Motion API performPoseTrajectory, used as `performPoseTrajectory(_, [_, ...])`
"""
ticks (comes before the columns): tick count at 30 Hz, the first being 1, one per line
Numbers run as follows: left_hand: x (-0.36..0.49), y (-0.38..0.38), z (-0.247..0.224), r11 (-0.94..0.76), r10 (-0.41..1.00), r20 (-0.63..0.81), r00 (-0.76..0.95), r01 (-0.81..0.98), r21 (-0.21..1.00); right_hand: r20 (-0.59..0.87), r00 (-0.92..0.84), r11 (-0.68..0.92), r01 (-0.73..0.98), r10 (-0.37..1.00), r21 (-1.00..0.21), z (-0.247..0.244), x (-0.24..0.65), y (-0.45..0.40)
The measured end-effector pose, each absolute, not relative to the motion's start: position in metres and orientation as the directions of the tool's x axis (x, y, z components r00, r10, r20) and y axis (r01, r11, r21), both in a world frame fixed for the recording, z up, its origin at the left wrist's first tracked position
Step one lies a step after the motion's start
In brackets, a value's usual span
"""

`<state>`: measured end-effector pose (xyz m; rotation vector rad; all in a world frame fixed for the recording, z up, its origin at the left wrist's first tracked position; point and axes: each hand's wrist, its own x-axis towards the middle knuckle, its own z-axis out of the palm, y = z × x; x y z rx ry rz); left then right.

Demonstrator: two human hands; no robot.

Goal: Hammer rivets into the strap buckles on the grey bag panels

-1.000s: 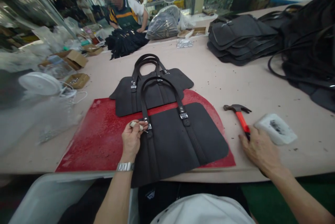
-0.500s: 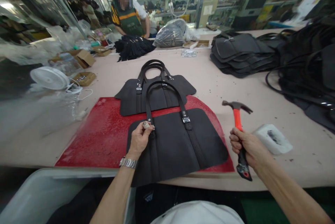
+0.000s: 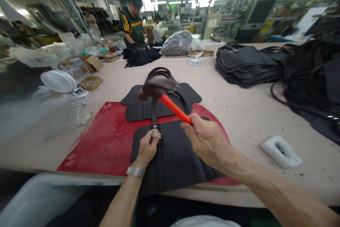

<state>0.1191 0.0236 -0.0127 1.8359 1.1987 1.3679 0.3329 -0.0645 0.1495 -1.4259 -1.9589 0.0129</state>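
A black bag panel point(image 3: 175, 159) with a looped handle lies on a red mat point(image 3: 98, 138) at the table's near edge. My left hand point(image 3: 147, 148) is closed round a short, pale punch-like tool point(image 3: 154, 133), standing at the base of the handle's left strap. Its round metal top faces up; its lower end is hidden. In my right hand point(image 3: 207, 136) is a claw hammer point(image 3: 174, 107) with an orange grip, raised over the panel. The hammer's head is blurred and apart from the tool. Behind lies a second black bag panel point(image 3: 138, 110) with handles.
A white block point(image 3: 281, 151) with a dark hollow sits at right. Stacked black panels point(image 3: 247, 64) fill the back right. A white fan point(image 3: 58, 81) and a small box of metal parts point(image 3: 91, 83) stand at left. Across the table, a person point(image 3: 134, 25) bends over black pieces.
My right hand has swung the hammer up and left, from beside the mat to above the panel. My left hand keeps hold of the punch-like tool, now more upright at the strap.
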Motion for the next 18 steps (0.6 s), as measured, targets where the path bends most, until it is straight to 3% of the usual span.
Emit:
performPoseTrajectory(3, [0.118, 0.025, -0.015, -0.462, 0.883, 0.461, 0.087, 0.332, 0.822, 0.583, -0.09, 0.414, 0.79, 0.807, -0.451, 0.146, 0.331, -0.066])
performPoseTrajectory(7, [0.118, 0.026, -0.015, -0.445, 0.895, 0.426, 0.131, 0.314, 0.839, 0.269, -0.276, 0.348, 0.897, 0.923, -0.273, 0.127, 0.339, -0.065])
performPoseTrajectory(8, [0.118, 0.026, -0.015, -0.441, 0.897, 0.42, 0.134, 0.311, 0.842, 0.259, -0.273, 0.342, 0.899, 0.926, -0.275, 0.13, 0.339, -0.065])
performPoseTrajectory(12, [0.118, 0.023, -0.014, -0.437, 0.899, 0.425, 0.111, 0.316, 0.842, 0.58, -0.04, 0.403, 0.758, 0.814, -0.514, 0.156, 0.327, -0.065])
performPoseTrajectory(14, [0.118, 0.021, -0.013, -0.434, 0.901, 0.42, 0.113, 0.305, 0.848, 0.62, 0.007, 0.42, 0.728, 0.785, -0.541, 0.152, 0.322, -0.066])
performPoseTrajectory(16, [0.118, 0.022, -0.012, -0.426, 0.905, 0.405, 0.13, 0.301, 0.853, 0.488, -0.123, 0.371, 0.812, 0.864, -0.452, 0.13, 0.327, -0.067])
performPoseTrajectory(18, [0.117, 0.025, -0.011, -0.415, 0.91, 0.387, 0.15, 0.301, 0.859, 0.219, -0.218, 0.284, 0.894, 0.951, -0.346, 0.104, 0.345, -0.071])
